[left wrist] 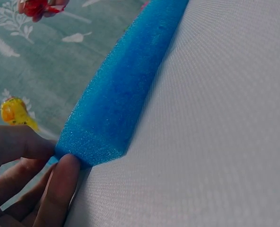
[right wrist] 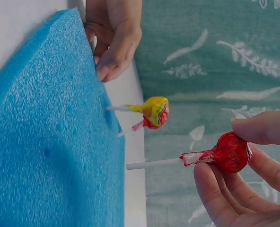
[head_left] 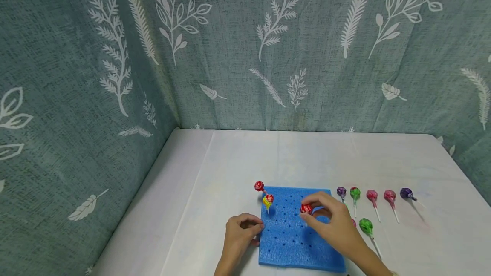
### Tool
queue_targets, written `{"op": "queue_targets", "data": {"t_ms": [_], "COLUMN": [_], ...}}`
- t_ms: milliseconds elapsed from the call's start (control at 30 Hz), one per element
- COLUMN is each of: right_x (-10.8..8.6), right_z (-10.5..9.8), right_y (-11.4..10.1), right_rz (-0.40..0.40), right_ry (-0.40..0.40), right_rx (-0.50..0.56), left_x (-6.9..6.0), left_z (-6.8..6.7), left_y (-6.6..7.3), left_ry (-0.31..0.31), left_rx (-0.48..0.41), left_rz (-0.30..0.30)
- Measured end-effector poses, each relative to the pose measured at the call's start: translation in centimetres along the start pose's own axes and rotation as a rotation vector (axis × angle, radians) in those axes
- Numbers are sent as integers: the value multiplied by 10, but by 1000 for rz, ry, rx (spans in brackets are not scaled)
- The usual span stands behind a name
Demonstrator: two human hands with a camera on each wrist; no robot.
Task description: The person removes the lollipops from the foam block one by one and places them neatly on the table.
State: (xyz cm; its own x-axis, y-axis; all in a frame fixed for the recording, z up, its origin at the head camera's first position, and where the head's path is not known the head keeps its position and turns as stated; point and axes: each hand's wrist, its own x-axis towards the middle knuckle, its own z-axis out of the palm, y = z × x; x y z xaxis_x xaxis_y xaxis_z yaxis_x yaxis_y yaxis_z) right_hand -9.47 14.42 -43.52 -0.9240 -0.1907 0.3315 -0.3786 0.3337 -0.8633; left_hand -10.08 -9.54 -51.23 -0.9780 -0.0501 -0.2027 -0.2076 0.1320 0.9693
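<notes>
My right hand (head_left: 337,222) pinches a red-wrapped lollipop (right wrist: 232,152) by its candy head. The white stick of that lollipop points at a blue foam board (head_left: 285,246) dotted with small holes; in the right wrist view its tip looks apart from the foam. At the board's left edge my left hand (head_left: 239,233) grips the foam between thumb and fingers, as the left wrist view shows up close. A yellow-and-red lollipop (head_left: 267,201) and a red lollipop (head_left: 259,186) stand upright by their sticks near the board's far left corner.
To the right of the board, several lollipops lie on the white table (head_left: 215,161): purple (head_left: 407,194), pink (head_left: 389,196) and green (head_left: 366,225) among them. One pink head is partly hidden by my right hand. A patterned green curtain (head_left: 238,46) hangs behind and at the left.
</notes>
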Motion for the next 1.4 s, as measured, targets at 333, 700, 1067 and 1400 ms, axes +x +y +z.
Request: {"op": "queue_targets", "data": {"t_ms": [333,700,1067,1400], "right_x": [-3,-9,-14,-16], "right_z": [-14,-27,-38,-53], "right_y": [1,3,6,5], "right_rz": [11,44,133,160], "right_ry": [37,81,109,133], "right_rx": [-59,-109,-167,-213], "left_x": [0,0,-1,-1], "left_z": [0,1,0,0], "left_y": [0,0,0,-1], "left_ry": [1,-2,4,6], "left_rx": [1,-6,-1,11], "left_rz": [2,-3,1,5]}}
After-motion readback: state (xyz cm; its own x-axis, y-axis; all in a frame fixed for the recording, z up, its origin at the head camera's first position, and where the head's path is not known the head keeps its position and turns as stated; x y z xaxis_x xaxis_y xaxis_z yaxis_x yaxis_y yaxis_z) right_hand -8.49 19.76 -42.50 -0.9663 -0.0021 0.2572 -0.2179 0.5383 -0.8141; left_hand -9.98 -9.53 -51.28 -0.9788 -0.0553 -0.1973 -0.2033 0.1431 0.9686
